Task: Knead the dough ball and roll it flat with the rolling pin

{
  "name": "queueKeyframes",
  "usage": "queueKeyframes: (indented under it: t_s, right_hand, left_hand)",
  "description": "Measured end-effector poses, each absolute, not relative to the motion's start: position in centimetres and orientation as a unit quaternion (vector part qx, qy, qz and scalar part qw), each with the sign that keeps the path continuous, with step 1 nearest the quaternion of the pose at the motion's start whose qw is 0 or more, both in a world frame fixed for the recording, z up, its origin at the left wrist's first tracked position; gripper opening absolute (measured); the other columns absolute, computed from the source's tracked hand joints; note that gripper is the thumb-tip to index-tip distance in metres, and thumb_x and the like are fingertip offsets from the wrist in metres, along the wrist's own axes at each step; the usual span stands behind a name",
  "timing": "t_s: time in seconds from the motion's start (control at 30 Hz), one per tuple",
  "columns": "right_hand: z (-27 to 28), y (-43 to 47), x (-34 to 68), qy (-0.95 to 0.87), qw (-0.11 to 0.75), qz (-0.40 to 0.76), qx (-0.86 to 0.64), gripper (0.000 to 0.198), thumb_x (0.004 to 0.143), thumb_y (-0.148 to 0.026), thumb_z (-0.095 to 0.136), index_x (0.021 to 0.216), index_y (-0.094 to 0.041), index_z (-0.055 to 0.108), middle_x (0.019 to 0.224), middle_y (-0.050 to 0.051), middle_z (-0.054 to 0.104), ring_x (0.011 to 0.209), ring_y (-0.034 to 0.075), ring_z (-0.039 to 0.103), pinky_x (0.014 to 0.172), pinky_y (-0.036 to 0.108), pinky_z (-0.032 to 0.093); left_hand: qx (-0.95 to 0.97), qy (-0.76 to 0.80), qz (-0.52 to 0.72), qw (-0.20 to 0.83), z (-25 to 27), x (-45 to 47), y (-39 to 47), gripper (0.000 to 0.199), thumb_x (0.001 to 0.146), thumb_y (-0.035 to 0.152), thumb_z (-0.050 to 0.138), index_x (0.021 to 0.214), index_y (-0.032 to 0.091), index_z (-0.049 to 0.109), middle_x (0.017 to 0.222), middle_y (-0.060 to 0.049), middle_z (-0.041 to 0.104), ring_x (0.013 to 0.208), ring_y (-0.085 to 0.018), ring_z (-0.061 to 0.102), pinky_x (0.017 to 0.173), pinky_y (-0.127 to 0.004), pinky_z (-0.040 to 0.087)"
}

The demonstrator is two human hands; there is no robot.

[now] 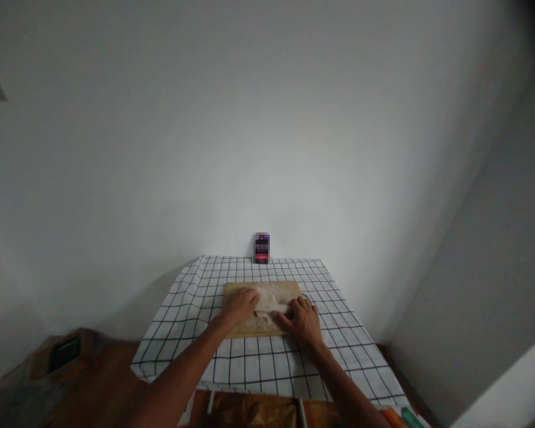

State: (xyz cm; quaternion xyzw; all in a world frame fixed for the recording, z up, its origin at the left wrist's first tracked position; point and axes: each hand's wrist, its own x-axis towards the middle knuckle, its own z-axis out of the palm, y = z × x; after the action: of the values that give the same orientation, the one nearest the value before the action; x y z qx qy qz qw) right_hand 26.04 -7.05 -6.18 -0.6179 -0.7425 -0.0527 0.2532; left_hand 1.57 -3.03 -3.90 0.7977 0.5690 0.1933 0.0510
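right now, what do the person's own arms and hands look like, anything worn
The left hand and right hand are bare, without gloves. No sleeve, watch or bracelet shows on the left forearm or right forearm. Any rings or fine markings would be too small to make out.

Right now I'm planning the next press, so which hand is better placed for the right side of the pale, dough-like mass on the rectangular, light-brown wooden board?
Probably the right hand: it lies at that side of the pale mass, while the left hand is at the left and would reach across.
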Motion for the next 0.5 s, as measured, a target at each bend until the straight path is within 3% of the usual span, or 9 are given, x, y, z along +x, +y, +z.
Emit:
queueKeyframes:
  t_s: [0.13, 0.2, 0.33, 0.5]
  right_hand:
    - [-2.7, -4.5, 26.3, -0.761, 0.176, 0.005, -0.624, 0.060, 0.110, -0.070, 0.039, 0.103, -0.022, 0.074, 0.110, 0.009, 0.078, 0.095, 0.022, 0.074, 0.082, 0.032, 0.050]
    - [-1.4, -2.9, 26.3, -0.764, 0.131, 0.027, -0.632, 0.062, 0.113, -0.063, 0.029, 0.106, -0.022, 0.076, 0.116, 0.010, 0.078, 0.097, 0.023, 0.075, 0.083, 0.033, 0.052]
    - [-1.3, 0.1, 26.4, -0.782, 0.080, 0.025, -0.618, 0.053, 0.116, -0.046, 0.028, 0.127, -0.022, 0.074, 0.135, 0.014, 0.073, 0.125, 0.028, 0.069, 0.100, 0.041, 0.053]
    - [-2.7, 3.0, 26.7, -0.817, 0.062, 0.029, -0.573, 0.051, 0.116, -0.040, 0.026, 0.147, -0.025, 0.065, 0.163, 0.012, 0.056, 0.154, 0.030, 0.046, 0.121, 0.055, 0.040]
  left_hand:
    - [0.777, 0.600, 0.189, -0.039, -4.9, 1.8, -3.3, 0.043, 0.108, 0.030, 0.045, 0.143, 0.020, 0.068, 0.148, -0.014, 0.070, 0.143, -0.031, 0.058, 0.123, -0.050, 0.043]
    - [0.769, 0.613, 0.171, -0.062, -4.6, 2.1, -3.0, 0.044, 0.107, 0.026, 0.044, 0.145, 0.020, 0.067, 0.149, -0.013, 0.069, 0.142, -0.030, 0.059, 0.121, -0.048, 0.044]
    - [0.767, 0.630, 0.114, -0.042, -3.0, 3.2, -1.3, 0.042, 0.104, 0.022, 0.046, 0.137, 0.016, 0.073, 0.140, -0.018, 0.074, 0.136, -0.034, 0.064, 0.114, -0.049, 0.048]
    - [0.770, 0.631, 0.096, -0.018, -2.1, 4.4, 0.9, 0.039, 0.105, 0.022, 0.047, 0.133, 0.018, 0.074, 0.137, -0.018, 0.075, 0.132, -0.035, 0.067, 0.112, -0.050, 0.049]
